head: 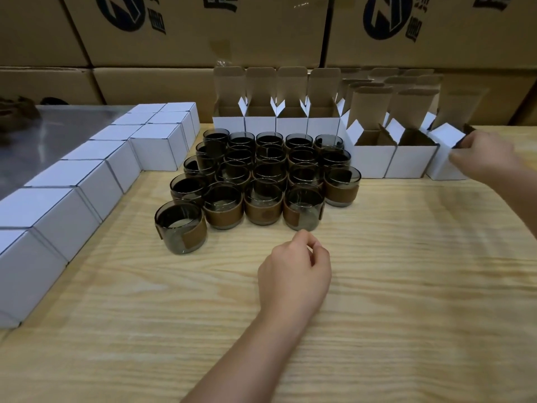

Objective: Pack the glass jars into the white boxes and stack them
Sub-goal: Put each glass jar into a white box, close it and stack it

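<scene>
A: Left hand, state?

B: The left hand hovered over the wooden table, just in front of the glass jars. Its fingers were loosely curled and the thumb and forefinger tips were close together, with nothing between them. It touched no jar. The front jar stood just beyond the fingertips.

A: Pose?

B: The forearm was bare. It entered from the bottom edge and angled up toward the jars, back of the hand upward.

A: The jars themselves?

B: Dark glass, a brown band round each. They stood upright on the table in tight rows, touching one another.

A: Right hand?

B: The right hand reached to the right of the jars and was clamped on the end white box. The thumb lay against its front face and the fingers curled over its top. The view was blurred there, so I could not tell whether the lid was closed.

A: Remainder?

B: Left of the jars, closed white boxes ran in a line from near to far. Directly behind the jars stood open white boxes, lids upright. Farthest behind the jars, brown cartons were stacked as a wall.
</scene>
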Action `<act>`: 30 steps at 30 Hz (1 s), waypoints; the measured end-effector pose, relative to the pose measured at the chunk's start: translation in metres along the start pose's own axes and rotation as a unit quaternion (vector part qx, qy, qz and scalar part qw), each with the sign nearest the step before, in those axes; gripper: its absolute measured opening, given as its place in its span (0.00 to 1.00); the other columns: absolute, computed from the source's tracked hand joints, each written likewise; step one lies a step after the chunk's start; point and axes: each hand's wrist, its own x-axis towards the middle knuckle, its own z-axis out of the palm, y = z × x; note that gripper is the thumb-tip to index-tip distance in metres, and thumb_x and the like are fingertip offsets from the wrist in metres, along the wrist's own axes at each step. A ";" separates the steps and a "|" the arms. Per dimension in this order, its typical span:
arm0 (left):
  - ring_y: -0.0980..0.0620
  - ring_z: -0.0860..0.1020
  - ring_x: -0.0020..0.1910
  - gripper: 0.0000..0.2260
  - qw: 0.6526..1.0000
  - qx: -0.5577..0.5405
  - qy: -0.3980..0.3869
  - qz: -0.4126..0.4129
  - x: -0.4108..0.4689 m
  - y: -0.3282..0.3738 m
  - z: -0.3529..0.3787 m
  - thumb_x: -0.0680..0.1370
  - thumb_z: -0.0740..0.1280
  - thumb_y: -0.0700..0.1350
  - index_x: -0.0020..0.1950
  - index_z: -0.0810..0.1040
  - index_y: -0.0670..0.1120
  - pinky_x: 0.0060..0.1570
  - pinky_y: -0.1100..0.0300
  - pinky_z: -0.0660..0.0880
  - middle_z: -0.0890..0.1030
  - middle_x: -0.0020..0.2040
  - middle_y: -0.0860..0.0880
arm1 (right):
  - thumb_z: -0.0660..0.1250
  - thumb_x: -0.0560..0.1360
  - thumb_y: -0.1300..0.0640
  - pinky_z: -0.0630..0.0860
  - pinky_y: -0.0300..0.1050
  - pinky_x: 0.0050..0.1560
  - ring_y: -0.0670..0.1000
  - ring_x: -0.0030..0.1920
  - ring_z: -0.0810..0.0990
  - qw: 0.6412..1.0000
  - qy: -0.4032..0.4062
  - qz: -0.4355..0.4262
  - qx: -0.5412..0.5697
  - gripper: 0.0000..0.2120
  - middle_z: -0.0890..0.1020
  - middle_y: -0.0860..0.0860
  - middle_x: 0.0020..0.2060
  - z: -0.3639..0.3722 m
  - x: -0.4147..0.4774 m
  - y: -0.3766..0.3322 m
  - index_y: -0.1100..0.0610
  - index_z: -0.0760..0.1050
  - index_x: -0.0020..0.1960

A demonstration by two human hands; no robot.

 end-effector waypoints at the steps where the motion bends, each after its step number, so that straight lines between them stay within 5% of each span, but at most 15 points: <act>1: 0.52 0.77 0.38 0.07 1.000 0.000 0.002 0.000 0.000 0.000 0.000 0.77 0.59 0.50 0.44 0.75 0.52 0.39 0.55 0.73 0.79 0.35 0.53 | 0.62 0.74 0.57 0.72 0.59 0.56 0.64 0.51 0.74 1.000 -0.001 -0.011 -0.011 0.08 0.77 0.61 0.44 -0.002 -0.001 0.002 0.59 0.74 0.50; 7: 0.51 0.77 0.39 0.07 1.000 -0.002 0.007 -0.001 0.001 -0.001 0.001 0.78 0.58 0.50 0.44 0.75 0.52 0.39 0.55 0.73 0.79 0.36 0.52 | 0.60 0.77 0.53 0.71 0.56 0.52 0.65 0.50 0.71 0.996 -0.001 -0.047 -0.077 0.10 0.76 0.60 0.40 -0.007 -0.006 0.021 0.58 0.74 0.50; 12: 0.49 0.77 0.40 0.07 1.000 -0.011 0.006 -0.004 0.002 -0.001 0.000 0.78 0.58 0.50 0.44 0.75 0.52 0.41 0.55 0.74 0.80 0.37 0.52 | 0.59 0.77 0.53 0.69 0.56 0.55 0.63 0.43 0.73 0.995 0.050 -0.080 -0.019 0.11 0.76 0.59 0.35 -0.005 -0.044 0.035 0.60 0.74 0.47; 15: 0.51 0.77 0.39 0.07 1.000 -0.026 -0.002 -0.014 0.002 -0.001 -0.001 0.78 0.59 0.51 0.43 0.75 0.53 0.37 0.56 0.71 0.79 0.36 0.54 | 0.56 0.78 0.50 0.59 0.51 0.52 0.63 0.53 0.68 0.991 0.070 -0.116 0.017 0.14 0.78 0.58 0.38 -0.009 -0.092 0.029 0.59 0.74 0.47; 20: 0.60 0.76 0.40 0.08 0.993 -0.118 0.007 -0.016 0.001 -0.001 -0.002 0.78 0.60 0.56 0.49 0.75 0.55 0.42 0.57 0.74 0.78 0.38 0.58 | 0.61 0.77 0.53 0.61 0.52 0.52 0.61 0.57 0.63 0.979 0.066 -0.163 0.101 0.11 0.78 0.60 0.47 -0.023 -0.187 -0.018 0.61 0.74 0.49; 23: 0.64 0.75 0.43 0.15 0.982 -0.187 0.018 0.016 -0.001 0.000 -0.003 0.77 0.61 0.61 0.59 0.72 0.55 0.50 0.54 0.75 0.77 0.46 0.59 | 0.64 0.76 0.54 0.60 0.47 0.47 0.58 0.55 0.64 0.966 0.079 -0.198 0.144 0.08 0.78 0.58 0.46 -0.023 -0.240 -0.053 0.60 0.74 0.48; 30: 0.52 0.73 0.62 0.36 0.961 -0.270 -0.005 0.066 -0.004 0.000 -0.004 0.67 0.58 0.71 0.70 0.66 0.53 0.61 0.48 0.72 0.75 0.61 0.50 | 0.65 0.74 0.60 0.68 0.51 0.41 0.58 0.46 0.69 0.926 0.167 -0.249 0.230 0.04 0.80 0.54 0.38 -0.010 -0.296 -0.103 0.61 0.76 0.43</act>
